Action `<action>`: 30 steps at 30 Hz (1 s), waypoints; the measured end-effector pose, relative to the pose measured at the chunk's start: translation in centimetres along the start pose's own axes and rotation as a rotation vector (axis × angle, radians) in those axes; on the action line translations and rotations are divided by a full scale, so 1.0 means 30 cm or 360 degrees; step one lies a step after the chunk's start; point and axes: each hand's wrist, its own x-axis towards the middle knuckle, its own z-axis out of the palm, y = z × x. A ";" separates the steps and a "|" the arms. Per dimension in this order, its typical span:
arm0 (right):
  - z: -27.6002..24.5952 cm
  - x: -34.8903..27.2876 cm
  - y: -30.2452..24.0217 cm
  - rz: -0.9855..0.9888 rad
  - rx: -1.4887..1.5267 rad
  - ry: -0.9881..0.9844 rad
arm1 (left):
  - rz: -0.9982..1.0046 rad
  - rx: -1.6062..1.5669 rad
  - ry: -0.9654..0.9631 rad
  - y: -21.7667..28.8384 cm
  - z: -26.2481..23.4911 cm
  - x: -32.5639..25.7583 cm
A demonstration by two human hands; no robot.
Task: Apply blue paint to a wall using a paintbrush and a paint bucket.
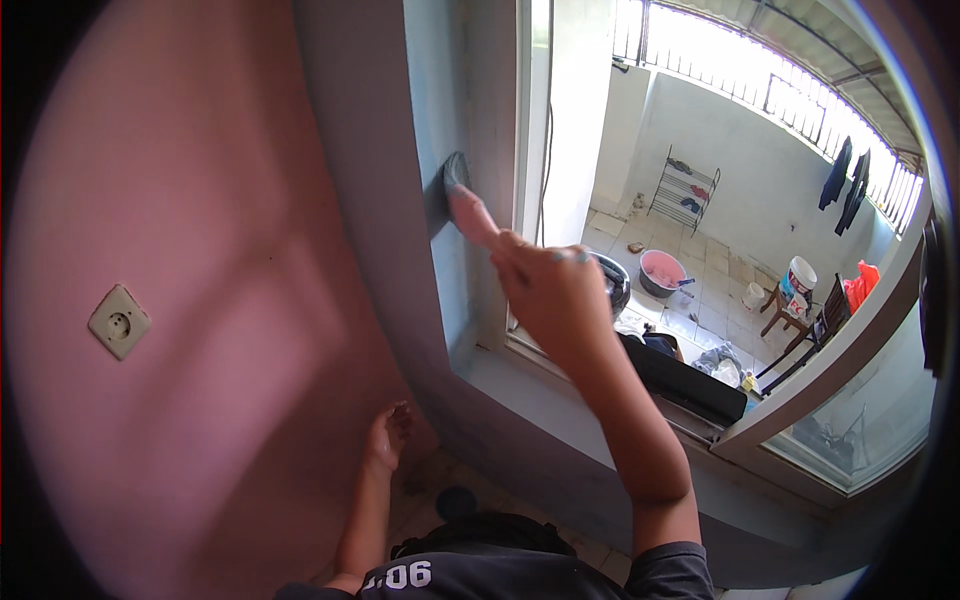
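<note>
My right hand (548, 285) grips the handle of a paintbrush (474, 216), its arm stretched up and forward. The brush has a pinkish handle and dark grey bristles, and the bristles press on the light blue-grey side wall (440, 90) of the window opening. A darker grey patch shows on the wall around them. Lower down, my left hand (390, 436) hangs beside the pink wall (230, 240), its fingers loosely bent and apart, holding nothing. A round dark container (457, 502) sits on the floor below it, its contents too dim to make out.
A power socket (119, 322) is on the pink wall at left. The window sill (540, 395) runs below my right arm. Beyond the opening are a dark tub with pink inside (661, 270), a wire rack (686, 190), a chair (822, 325) and a white bucket (798, 276).
</note>
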 end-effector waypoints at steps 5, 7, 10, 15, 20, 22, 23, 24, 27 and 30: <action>-0.110 -0.022 0.026 0.0111 0.0550 -0.0340 | 0.0025 -0.0027 0.0020 0.027 -0.006 0.016; -0.124 -0.033 0.055 0.0455 0.0949 -0.0233 | 0.0040 -0.0005 0.0017 0.030 -0.016 0.024; -0.098 -0.011 0.068 0.0734 0.1249 -0.0072 | 0.0050 0.0007 0.0014 0.022 -0.041 0.034; 0.078 0.040 0.111 0.1091 0.1877 -0.0318 | 0.0011 -0.0013 -0.0001 0.026 -0.009 0.004; 0.177 -0.042 0.115 0.0739 0.0974 -0.0735 | 0.0083 -0.0049 0.0033 0.041 -0.087 -0.025; 0.149 -0.119 0.188 -0.0023 0.0584 -0.0570 | 0.0087 -0.0049 0.0052 0.044 -0.109 -0.036; 0.087 -0.113 0.192 0.0140 0.0525 -0.0741 | 0.0091 -0.0042 0.0081 0.048 -0.125 -0.043; 0.013 -0.094 0.171 0.0294 0.0474 -0.0915 | 0.0100 -0.0041 0.0096 0.053 -0.151 -0.056; -0.135 -0.052 0.140 0.0773 0.0783 -0.0768 | 0.0068 -0.0015 0.0170 0.042 -0.177 -0.070; -0.131 0.048 0.118 0.0982 0.0979 -0.0458 | 0.0079 -0.0025 0.0133 0.038 -0.191 -0.080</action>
